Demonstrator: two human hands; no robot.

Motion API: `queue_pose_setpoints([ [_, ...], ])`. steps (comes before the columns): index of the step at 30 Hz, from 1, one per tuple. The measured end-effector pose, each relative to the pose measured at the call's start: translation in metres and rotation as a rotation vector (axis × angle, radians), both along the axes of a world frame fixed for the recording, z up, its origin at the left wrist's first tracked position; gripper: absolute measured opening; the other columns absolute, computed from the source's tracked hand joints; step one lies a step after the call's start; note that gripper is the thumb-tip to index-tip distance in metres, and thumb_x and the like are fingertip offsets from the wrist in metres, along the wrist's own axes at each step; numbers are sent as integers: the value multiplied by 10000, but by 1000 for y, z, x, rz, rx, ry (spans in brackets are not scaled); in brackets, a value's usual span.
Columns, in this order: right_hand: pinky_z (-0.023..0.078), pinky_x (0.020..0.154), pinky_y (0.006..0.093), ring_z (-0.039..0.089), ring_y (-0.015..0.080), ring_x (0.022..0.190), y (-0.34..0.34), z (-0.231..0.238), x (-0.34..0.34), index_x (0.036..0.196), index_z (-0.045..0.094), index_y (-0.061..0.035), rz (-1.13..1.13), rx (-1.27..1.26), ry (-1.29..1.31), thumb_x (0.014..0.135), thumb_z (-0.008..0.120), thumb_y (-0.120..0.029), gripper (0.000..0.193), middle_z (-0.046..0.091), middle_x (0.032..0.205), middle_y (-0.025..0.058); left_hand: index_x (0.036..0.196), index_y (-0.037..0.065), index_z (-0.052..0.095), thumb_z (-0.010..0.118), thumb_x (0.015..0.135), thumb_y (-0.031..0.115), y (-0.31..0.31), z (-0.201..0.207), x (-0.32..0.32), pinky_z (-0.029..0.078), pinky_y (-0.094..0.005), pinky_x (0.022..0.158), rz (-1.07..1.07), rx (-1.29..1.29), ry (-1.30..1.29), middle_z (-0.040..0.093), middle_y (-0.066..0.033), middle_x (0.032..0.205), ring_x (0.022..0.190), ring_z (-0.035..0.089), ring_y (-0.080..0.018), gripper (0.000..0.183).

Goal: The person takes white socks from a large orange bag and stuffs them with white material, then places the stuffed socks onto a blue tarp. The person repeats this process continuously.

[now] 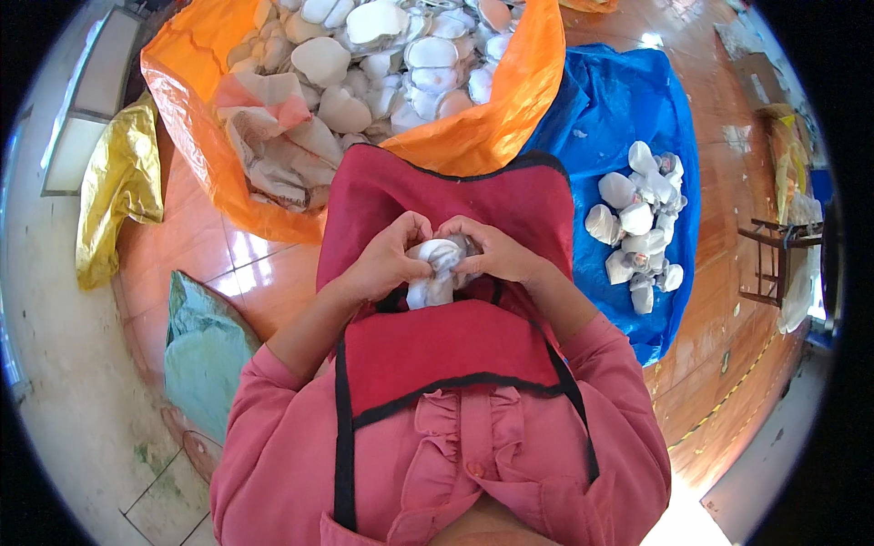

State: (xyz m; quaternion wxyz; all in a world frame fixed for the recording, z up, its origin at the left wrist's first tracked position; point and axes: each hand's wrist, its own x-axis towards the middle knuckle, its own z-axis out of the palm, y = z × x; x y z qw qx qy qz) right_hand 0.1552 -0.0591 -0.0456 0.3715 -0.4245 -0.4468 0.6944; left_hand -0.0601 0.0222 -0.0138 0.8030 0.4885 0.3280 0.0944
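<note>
Over my lap I hold a soft white cloth piece [431,289], bunched up, with one end hanging down toward the dark red apron [446,350]. My left hand [391,259] pinches it from the left side between thumb and fingers. From the other side my right hand [496,255] grips it, and a greyish, crumpled part shows by those fingers. The kind of piece is too bunched to make out. Ahead of my knees, a large orange sack [514,123] lies wide open, full of flat, rounded white pieces [320,62].
To the right, a blue sheet or sack [605,100] carries a heap of small white bundles [637,217]. A yellow sack [118,191] and a green sack [205,350] lie on the left. A wooden stool [774,259] stands at far right on the tiled floor [719,300].
</note>
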Motion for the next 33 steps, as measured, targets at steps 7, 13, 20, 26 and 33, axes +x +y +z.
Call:
queue_pose_setpoints([
  [7, 447, 797, 285, 528, 132, 895, -7, 0, -16, 1024, 540, -85, -31, 102, -282, 700, 702, -151, 368, 560, 952, 18, 995, 74, 470, 617, 649, -66, -9, -10, -2, 455, -268, 705, -51, 95, 105, 503, -17, 931, 846, 524, -116, 400],
  [13, 469, 862, 374, 588, 289, 979, -5, -12, -34, 1065, 560, -51, -134, 176, -473, 701, 728, -161, 415, 592, 1020, 148, 966, 65, 497, 606, 663, -34, -26, -16, 10, 464, -322, 716, 79, 503, 389, 528, -58, 839, 810, 551, -172, 337],
  [20, 480, 850, 415, 600, 346, 987, -3, -23, -50, 1107, 570, -68, -256, 171, -611, 768, 701, -190, 383, 603, 1043, 161, 989, 43, 511, 618, 683, 13, -37, -23, 15, 483, -408, 736, 224, 980, 454, 555, -145, 866, 809, 581, -323, 326],
  [26, 491, 818, 436, 614, 362, 962, -7, -38, -59, 1108, 582, -112, -384, 96, -691, 791, 689, -209, 348, 612, 1040, 162, 1028, 48, 519, 621, 675, 19, -43, -10, 17, 495, -420, 739, 127, 1051, 395, 571, -159, 904, 839, 592, -335, 369],
  [33, 472, 854, 331, 587, 229, 993, -13, -69, -52, 1107, 574, -62, -492, 240, -484, 758, 738, -114, 389, 590, 1075, 96, 1092, 19, 520, 651, 785, 44, -19, 2, 5, 509, -360, 799, -2, 484, 307, 608, -113, 947, 886, 622, -236, 335],
])
